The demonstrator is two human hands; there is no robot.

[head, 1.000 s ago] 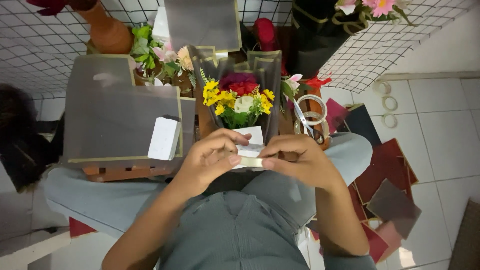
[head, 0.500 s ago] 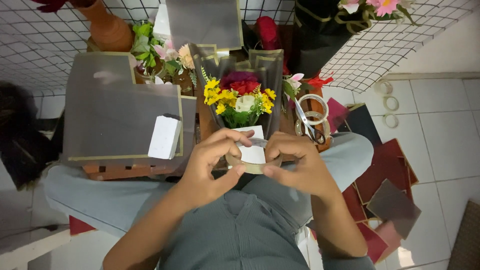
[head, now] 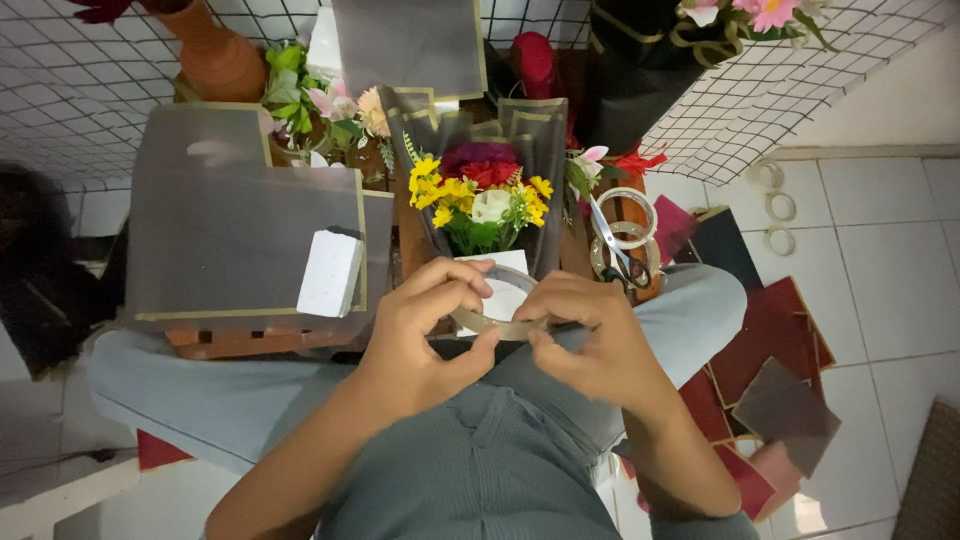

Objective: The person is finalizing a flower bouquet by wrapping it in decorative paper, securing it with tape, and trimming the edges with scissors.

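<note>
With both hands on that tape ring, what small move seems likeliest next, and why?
Probably peeling a strip free: the left hand and right hand pinch the tape roll between fingertips, just below the wrapped bouquet, while the scissors lie untouched.

One small white rectangular card/label [head: 330, 272] lying on my grey gold-edged wrapping sheet [head: 230, 220], left of the bouquet. Another white card [head: 503, 285] at the bouquet's base, partly behind my fingers. No screens or signs.
</note>
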